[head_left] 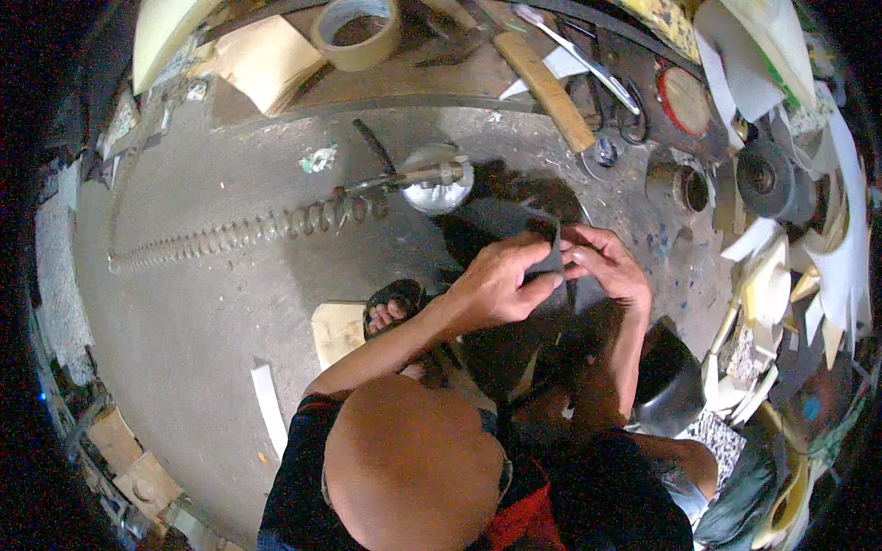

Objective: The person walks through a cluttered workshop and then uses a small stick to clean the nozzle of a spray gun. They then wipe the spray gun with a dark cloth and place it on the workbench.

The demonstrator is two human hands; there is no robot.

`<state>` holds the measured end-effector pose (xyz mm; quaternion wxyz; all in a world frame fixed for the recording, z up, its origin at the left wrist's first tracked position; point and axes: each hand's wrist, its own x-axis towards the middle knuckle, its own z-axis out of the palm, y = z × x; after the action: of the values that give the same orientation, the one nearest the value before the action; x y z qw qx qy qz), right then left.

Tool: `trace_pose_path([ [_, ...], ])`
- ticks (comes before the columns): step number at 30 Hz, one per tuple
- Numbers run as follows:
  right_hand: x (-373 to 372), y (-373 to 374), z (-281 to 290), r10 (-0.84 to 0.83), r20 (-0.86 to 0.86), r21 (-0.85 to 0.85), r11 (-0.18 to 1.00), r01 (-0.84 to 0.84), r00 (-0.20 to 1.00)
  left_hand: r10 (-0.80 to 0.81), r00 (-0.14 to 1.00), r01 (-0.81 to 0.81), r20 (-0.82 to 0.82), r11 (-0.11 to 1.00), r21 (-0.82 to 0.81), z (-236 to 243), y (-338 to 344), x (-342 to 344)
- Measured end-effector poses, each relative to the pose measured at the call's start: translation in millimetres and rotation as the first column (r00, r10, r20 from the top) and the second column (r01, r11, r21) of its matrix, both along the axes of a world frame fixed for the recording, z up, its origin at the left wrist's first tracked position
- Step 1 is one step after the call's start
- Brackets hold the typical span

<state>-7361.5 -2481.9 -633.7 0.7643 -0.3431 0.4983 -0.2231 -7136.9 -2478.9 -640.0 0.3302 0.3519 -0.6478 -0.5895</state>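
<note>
Left hand: the left hand has thumb and fingers pinched together on a dark sheet; knuckles up, forearm slanting in from lower left.
Right hand: the right hand is bent, its fingertips at the edge of that sheet; cannot tell whether they grip it or only touch it.
Sheet: between the two hands, above the person's lap; one edge stands up by the fingertips; lower part lost in shadow.
Feet: a sandalled foot left of the hands; a pale board just beside it; a white strip farther left, on the grey floor.
Hose: a clear coiled hose lies across the floor, running to a metal nozzle at a silvery round piece.
Ledge: along the top, a roll of tape near folded brown paper; a wooden handle slants down at right; a red-rimmed round thing beyond it.
Right side: a black tub near the right forearm; pale offcuts heaped past it.
</note>
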Motion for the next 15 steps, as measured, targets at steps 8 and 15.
trace_pose_path([
  [8,28.6,3.5,-26.7,-0.084,-0.011,-0.172,0.982,0.081,0.996,0.095,0.992,-0.08,0.079,0.982,-0.172,17.6,-19.2,19.9],
  [15,53.5,-10.8,-7.5,-0.553,0.026,-0.222,0.809,0.544,0.833,0.776,0.58,-0.446,0.248,0.557,-0.7,67.5,-31.4,112.3],
])
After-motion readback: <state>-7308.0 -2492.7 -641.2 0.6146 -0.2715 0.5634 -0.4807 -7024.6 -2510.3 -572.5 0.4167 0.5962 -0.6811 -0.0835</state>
